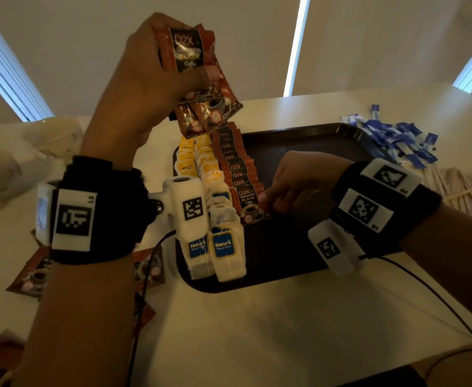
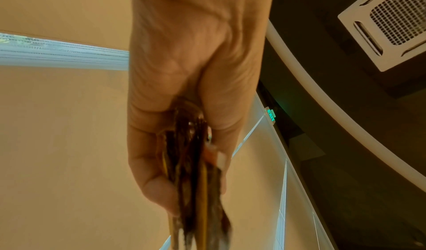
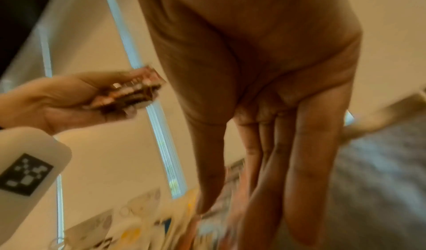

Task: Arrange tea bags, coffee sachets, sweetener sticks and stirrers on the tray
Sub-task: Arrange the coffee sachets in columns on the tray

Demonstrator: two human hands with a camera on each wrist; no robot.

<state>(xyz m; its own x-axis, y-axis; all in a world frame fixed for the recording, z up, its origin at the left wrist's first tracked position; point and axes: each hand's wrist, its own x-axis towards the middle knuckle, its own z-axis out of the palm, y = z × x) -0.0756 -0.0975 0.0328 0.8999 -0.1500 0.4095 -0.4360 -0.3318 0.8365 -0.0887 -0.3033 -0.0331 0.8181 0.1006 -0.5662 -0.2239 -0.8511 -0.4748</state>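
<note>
My left hand [image 1: 170, 60] is raised above the dark tray [image 1: 313, 152] and grips a stack of brown coffee sachets [image 1: 198, 79]; the left wrist view shows that stack [image 2: 200, 217] edge-on between thumb and fingers. A row of overlapping coffee sachets [image 1: 237, 169] lies on the tray beside two rows of tea bags [image 1: 209, 174]. My right hand [image 1: 271, 201] is low over the tray, its fingertips at the right edge of the nearest sachet [image 1: 247, 201]. In the blurred right wrist view its fingers [image 3: 297, 162] point down, straight.
Blue-and-white sweetener sticks [image 1: 396, 138] and wooden stirrers [image 1: 458, 188] lie on the table right of the tray. Loose coffee sachets [image 1: 33, 272] lie at the left near my left wrist. Two pale cups [image 1: 53, 135] stand at the far left. Cables trail over the table's near edge.
</note>
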